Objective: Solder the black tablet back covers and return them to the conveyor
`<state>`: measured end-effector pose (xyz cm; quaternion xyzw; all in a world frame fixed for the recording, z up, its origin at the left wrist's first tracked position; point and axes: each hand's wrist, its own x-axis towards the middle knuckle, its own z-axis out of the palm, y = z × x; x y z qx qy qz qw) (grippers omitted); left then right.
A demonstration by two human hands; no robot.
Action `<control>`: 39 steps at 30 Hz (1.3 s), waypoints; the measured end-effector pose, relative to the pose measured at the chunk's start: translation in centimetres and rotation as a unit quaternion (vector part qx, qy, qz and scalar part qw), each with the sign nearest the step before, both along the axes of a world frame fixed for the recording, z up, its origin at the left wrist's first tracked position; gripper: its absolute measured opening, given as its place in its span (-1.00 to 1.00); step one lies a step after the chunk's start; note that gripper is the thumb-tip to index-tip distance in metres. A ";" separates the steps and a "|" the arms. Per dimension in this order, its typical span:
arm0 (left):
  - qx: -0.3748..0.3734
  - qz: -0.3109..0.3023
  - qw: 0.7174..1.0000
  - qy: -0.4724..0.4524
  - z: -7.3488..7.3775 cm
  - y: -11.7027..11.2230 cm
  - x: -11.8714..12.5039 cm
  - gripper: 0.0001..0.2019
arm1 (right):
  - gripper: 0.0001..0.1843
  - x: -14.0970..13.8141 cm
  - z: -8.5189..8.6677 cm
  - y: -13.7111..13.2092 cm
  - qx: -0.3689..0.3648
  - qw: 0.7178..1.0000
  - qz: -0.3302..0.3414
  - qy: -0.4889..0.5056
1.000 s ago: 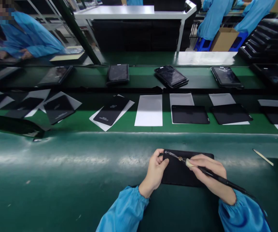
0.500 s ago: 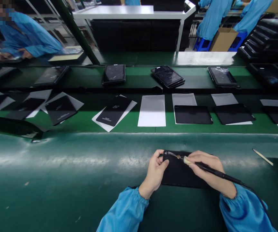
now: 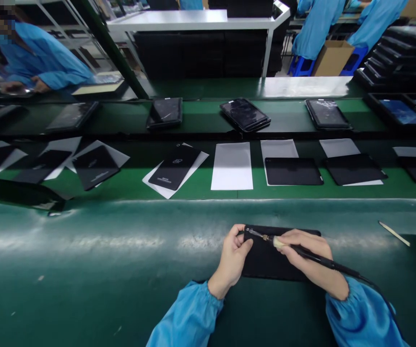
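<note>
A black tablet back cover (image 3: 269, 262) lies on the green bench in front of me. My left hand (image 3: 234, 258) grips its upper left corner between thumb and fingers. Closed around the handle of a soldering iron (image 3: 275, 241), my right hand (image 3: 304, 250) reaches in over the cover from the right. The iron's metal tip touches or hovers just above the cover's upper left corner, close to my left fingertips; I cannot tell which. Its black cord trails past my right sleeve. Part of the cover is hidden under my right hand.
A pale thin stick (image 3: 394, 233) lies on the bench at right. Beyond the bench edge, a green belt (image 3: 197, 193) carries white sheets (image 3: 231, 166) and black covers (image 3: 293, 171). Tablets (image 3: 246, 114) lie on a strip behind it. Black trays (image 3: 399, 62) are stacked far right. A co-worker (image 3: 45, 58) sits far left.
My right hand and the soldering iron have shifted slightly left, the tip nearer the corner. Covers and sheets on the belt have moved right, while tablets behind have moved left.
</note>
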<state>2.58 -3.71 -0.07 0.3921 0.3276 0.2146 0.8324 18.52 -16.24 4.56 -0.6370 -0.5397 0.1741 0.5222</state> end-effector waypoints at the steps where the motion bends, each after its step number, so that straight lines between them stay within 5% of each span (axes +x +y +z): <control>1: 0.001 0.000 1.000 0.000 0.0 0.0 0.0 -0.69 | -0.82 0.0 0.0 0.1 0.001 1.000 -0.001 0.000; 14: 0.002 0.032 0.999 -0.002 -0.2 -0.2 0.3 -0.66 | -0.84 -1.9 -1.5 -1.6 -0.005 0.994 -0.091 0.060; 20: -0.005 0.040 0.999 0.010 0.0 -0.2 0.3 -0.63 | -0.84 -3.7 -2.6 -2.0 -0.010 0.988 -0.154 0.004; 32: 0.000 0.040 0.999 0.014 -0.4 -0.2 0.2 -0.68 | -0.82 -4.2 -1.9 -0.9 0.021 0.987 -0.154 -0.035; 39: 0.011 0.045 0.999 0.008 -0.3 -0.3 0.3 -0.71 | -0.77 -5.8 -3.1 -1.3 0.067 0.979 -0.169 -0.088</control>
